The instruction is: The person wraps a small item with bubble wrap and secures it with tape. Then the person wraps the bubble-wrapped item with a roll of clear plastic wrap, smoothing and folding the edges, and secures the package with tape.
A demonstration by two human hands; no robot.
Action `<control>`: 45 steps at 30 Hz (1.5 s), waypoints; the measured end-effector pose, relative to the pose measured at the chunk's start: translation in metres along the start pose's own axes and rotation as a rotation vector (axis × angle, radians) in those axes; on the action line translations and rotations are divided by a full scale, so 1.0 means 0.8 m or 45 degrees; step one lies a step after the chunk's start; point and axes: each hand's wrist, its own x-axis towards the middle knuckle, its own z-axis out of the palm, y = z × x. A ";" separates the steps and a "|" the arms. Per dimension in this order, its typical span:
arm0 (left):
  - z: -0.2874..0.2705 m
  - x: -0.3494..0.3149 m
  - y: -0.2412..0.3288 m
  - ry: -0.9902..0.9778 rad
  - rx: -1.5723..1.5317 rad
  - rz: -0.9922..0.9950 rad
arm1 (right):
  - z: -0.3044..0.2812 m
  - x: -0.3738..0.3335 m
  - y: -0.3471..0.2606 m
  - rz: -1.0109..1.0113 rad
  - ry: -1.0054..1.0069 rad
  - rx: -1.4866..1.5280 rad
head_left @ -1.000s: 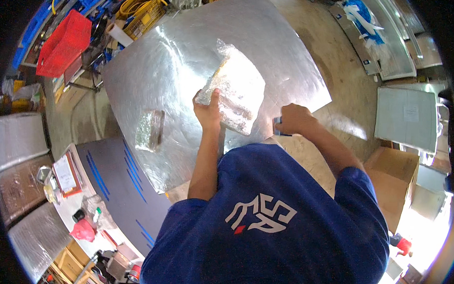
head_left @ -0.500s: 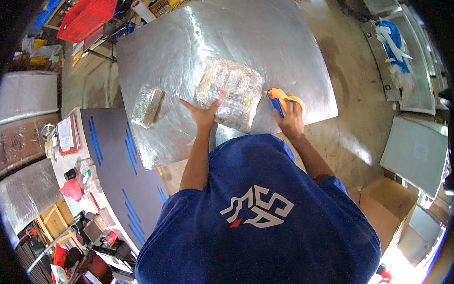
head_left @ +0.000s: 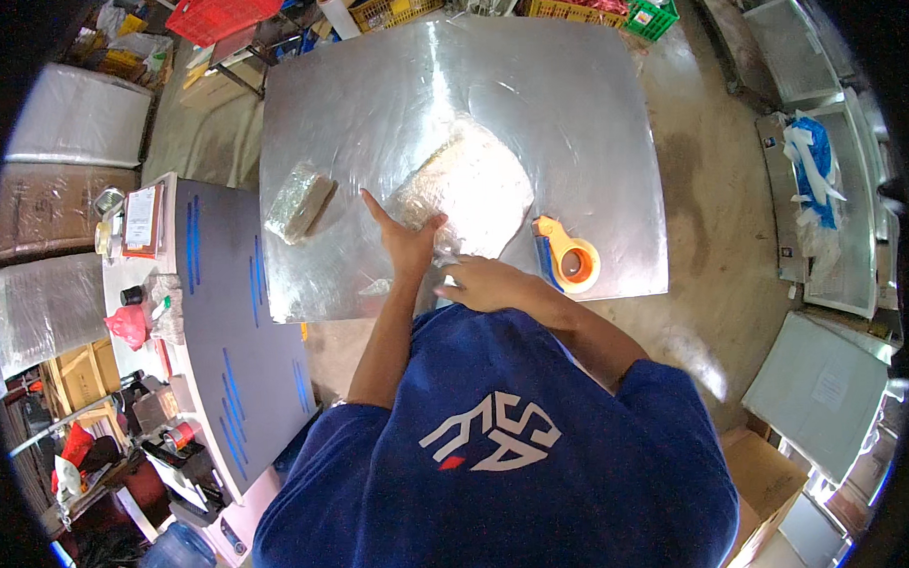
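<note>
A bubble-wrapped package (head_left: pixel 476 183) lies on the metal-topped table (head_left: pixel 569 110), with bright glare over its clear wrap. My left hand (head_left: pixel 408 248) rests at its left near corner, fingers spread, one pointing away over the table. Close beside it, my right hand (head_left: pixel 487 283) reaches across to the package's near edge, palm down with fingers apart; its fingertips are partly hidden. To the right of the package a tape dispenser (head_left: pixel 572 263), orange and blue with a roll on it, lies on the tabletop, touched by neither hand. A smaller wrapped bundle (head_left: pixel 302 204) sits at the left.
A dark grey panel with blue strips (head_left: pixel 231 322) stands left of the table, beside a white counter holding a clipboard (head_left: pixel 144 220). Yellow crate (head_left: pixel 400 5), green crate (head_left: pixel 651 19) and red crate (head_left: pixel 227 14) line the far side. A cardboard box (head_left: pixel 762 484) stands at the right.
My right hand has let go of the tape dispenser, leaving it on the table, and moved left to the package's near edge. My left hand stays at the package. The view has shifted slightly.
</note>
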 end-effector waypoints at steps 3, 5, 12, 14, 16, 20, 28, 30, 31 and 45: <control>-0.014 -0.020 0.036 -0.047 0.803 0.852 | -0.119 -0.065 -0.092 -0.462 0.301 0.745; -0.009 -0.022 -0.014 0.041 0.805 0.203 | -0.162 -0.087 -0.160 -1.199 0.835 0.545; -0.010 -0.027 -0.041 -0.050 0.341 0.583 | -0.224 -0.119 -0.257 -1.486 0.440 0.151; -0.011 -0.026 -0.065 -0.118 0.397 0.641 | -0.225 -0.121 -0.258 -1.469 0.405 0.143; -0.008 -0.027 -0.063 -0.063 0.365 0.751 | -0.227 -0.125 -0.252 -1.435 0.438 0.133; -0.030 -0.059 -0.081 0.016 0.277 0.643 | -0.222 -0.119 -0.239 -1.403 0.389 0.180; -0.091 -0.093 -0.093 0.001 0.418 0.525 | -0.181 -0.099 -0.176 -0.868 0.174 0.251; -0.088 -0.082 -0.092 -0.112 0.383 0.770 | -0.130 -0.079 -0.092 -0.440 0.810 0.427; -0.093 -0.084 -0.095 -0.142 0.386 0.866 | -0.103 -0.071 -0.053 -0.060 1.237 0.534; -0.131 -0.051 0.017 -0.090 0.540 0.945 | -0.032 -0.076 0.060 -0.002 1.105 0.657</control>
